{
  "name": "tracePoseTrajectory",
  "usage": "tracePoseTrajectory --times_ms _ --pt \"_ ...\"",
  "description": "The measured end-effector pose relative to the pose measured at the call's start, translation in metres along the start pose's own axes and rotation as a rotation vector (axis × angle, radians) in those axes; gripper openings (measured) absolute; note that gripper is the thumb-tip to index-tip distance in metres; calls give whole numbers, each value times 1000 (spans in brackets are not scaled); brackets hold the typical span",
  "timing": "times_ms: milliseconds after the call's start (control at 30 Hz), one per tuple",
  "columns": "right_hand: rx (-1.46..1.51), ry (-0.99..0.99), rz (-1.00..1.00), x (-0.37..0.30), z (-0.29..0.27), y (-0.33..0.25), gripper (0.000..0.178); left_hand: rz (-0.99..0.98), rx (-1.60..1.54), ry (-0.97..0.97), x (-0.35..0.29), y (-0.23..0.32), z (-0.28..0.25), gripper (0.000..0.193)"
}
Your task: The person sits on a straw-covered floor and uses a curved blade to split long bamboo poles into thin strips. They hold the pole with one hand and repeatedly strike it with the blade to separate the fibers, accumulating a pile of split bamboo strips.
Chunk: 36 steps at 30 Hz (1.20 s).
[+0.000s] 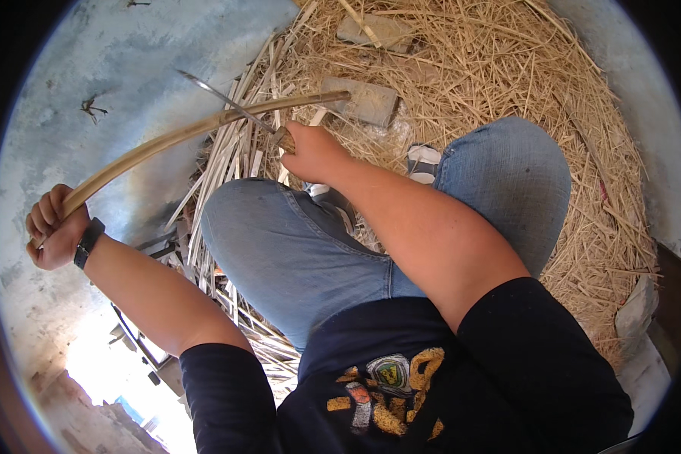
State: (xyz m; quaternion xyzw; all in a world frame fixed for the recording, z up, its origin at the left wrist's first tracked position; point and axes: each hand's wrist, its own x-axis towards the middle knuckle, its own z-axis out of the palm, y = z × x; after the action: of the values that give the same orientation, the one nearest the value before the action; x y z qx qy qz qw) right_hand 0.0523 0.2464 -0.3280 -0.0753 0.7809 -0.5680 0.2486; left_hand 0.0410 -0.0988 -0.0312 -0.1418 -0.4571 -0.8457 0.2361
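My left hand [57, 227] is wrapped round the near end of a long split bamboo strip [159, 144], out at the left. The strip rises to the right, looking bowed in this view, and its far end lies over a brick. My right hand [314, 153] grips the short handle of a knife [223, 98] in the middle. Its narrow blade points up and left and crosses the bamboo strip. Whether the edge bites into the bamboo or only rests against it, I cannot tell.
Straw-like bamboo shavings [499, 68] cover the floor ahead and right. Two bricks [367, 102] lie among them. A pile of thin split strips [234, 151] sits beside my left knee. A bluish, stained wall [129, 68] stands close on the left. My bent knees are below my hands.
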Motion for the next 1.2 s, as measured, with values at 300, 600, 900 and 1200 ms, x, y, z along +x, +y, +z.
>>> tracePoseTrajectory --times_ms 300,600,900,1200 --pt "82 138 450 11 -5 52 45 16 36 73 -1 0 -1 23" --pt "-83 26 108 6 -6 19 44 54 28 36 -36 2 17 28" --pt "-150 125 -225 -18 -25 -67 38 337 -8 -135 -103 86 75 23" --pt "-601 166 -440 -21 -163 -97 36 741 -38 -281 -238 223 101 22"
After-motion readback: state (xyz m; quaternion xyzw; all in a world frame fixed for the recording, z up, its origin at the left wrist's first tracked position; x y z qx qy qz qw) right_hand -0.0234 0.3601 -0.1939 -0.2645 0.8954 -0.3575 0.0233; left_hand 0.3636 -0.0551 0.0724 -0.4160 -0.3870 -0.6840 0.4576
